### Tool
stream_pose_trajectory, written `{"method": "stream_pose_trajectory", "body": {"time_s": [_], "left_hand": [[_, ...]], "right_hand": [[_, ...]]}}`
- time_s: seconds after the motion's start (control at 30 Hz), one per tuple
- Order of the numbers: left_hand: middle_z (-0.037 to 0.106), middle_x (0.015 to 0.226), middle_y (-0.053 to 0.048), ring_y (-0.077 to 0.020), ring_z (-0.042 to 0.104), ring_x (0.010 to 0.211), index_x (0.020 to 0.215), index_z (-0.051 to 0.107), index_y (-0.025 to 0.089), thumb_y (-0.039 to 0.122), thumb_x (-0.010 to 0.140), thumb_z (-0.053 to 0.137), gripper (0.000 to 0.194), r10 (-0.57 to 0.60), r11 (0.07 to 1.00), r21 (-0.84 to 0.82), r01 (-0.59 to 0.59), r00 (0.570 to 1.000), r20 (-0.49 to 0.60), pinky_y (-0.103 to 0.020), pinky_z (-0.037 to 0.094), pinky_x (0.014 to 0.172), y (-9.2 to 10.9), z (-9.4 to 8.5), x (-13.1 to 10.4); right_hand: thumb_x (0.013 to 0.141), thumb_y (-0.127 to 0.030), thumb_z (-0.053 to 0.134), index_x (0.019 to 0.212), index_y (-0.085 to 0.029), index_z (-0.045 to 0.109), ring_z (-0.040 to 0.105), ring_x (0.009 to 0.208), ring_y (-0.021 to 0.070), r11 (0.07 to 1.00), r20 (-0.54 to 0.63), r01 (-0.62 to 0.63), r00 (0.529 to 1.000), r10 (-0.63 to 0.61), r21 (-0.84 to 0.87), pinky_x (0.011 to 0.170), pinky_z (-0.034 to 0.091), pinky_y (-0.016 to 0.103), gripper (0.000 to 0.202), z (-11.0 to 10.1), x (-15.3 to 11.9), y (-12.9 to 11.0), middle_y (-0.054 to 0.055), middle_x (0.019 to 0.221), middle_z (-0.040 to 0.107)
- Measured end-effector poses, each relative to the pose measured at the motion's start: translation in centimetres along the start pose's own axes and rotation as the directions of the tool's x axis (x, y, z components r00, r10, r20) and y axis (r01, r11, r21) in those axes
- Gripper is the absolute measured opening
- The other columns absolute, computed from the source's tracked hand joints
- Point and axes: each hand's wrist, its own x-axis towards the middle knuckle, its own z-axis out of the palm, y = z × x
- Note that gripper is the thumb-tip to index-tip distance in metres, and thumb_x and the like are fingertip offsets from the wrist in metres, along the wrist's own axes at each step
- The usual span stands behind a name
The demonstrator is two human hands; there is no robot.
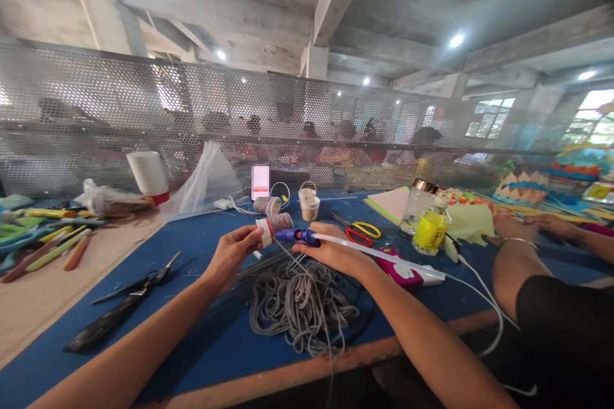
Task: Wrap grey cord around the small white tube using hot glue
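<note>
My left hand [237, 252] pinches the white rim of a small paper cup [265, 232] whose side is wrapped in grey cord. In my right hand [336, 252] is a blue glue gun [300, 236], its nozzle against the cup by the red band and a long clear glue stick [384, 257] coming out of its back. A strand of cord runs down from the cup over a loose heap of grey cord [304, 307]. Behind the cup lies another cord-wrapped cup [267, 206], and a small pale bucket with a handle [309, 203] stands to its right.
Black scissors [139, 291] lie at left, near pens and tools [55, 243] and stacked paper cups [148, 176]. Red-and-yellow scissors [359, 231], a yellow-labelled bottle [432, 228] and a glass jar [416, 208] are at right. A co-worker's arm [518, 268] rests beyond a white cable [484, 294].
</note>
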Motion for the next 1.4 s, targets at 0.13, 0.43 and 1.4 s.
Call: {"method": "stream_pose_trajectory", "body": {"time_s": [0.13, 0.43, 1.4], "left_hand": [[0.071, 0.082, -0.005, -0.017, 0.06, 0.073, 0.085, 0.075, 0.016, 0.042, 0.066, 0.077, 0.032, 0.0, 1.0, -0.005, 0.0, 1.0, 0.004, -0.029, 0.048, 0.074, -0.08, -0.05, -0.02], [0.07, 0.08, -0.003, -0.0167, 0.06, 0.076, 0.09, 0.074, 0.016, 0.039, 0.07, 0.076, 0.031, -0.023, 0.999, -0.044, 0.024, 0.999, 0.028, -0.029, 0.048, 0.078, -0.24, -0.24, 0.11], [0.073, 0.085, -0.009, -0.016, 0.066, 0.076, 0.089, 0.072, 0.01, 0.029, 0.069, 0.079, 0.028, -0.123, 0.965, -0.226, 0.133, 0.991, 0.058, -0.026, 0.053, 0.077, -0.37, -0.35, 0.24]], "right_hand": [[0.081, -0.053, 0.062, 0.072, -0.019, 0.061, 0.048, 0.062, 0.0094, 1.0, 0.016, -0.004, 1.0, 0.004, 0.024, 0.056, 0.029, 0.022, 0.035, -0.12, -0.06, 0.0, -0.002, 0.071, 0.057], [0.082, -0.053, 0.061, 0.072, -0.019, 0.06, 0.049, 0.063, 0.0094, 0.999, 0.024, -0.004, 1.0, 0.003, 0.035, 0.056, 0.029, 0.022, 0.036, 0.01, -0.02, 0.14, -0.002, 0.071, 0.058], [0.08, -0.057, 0.059, 0.089, -0.016, 0.066, 0.042, 0.041, 0.0079, 0.816, 0.05, -0.231, 0.969, 0.242, 0.53, 0.044, 0.035, 0.02, 0.043, -0.34, 0.61, 0.44, -0.005, 0.053, 0.051]]}}
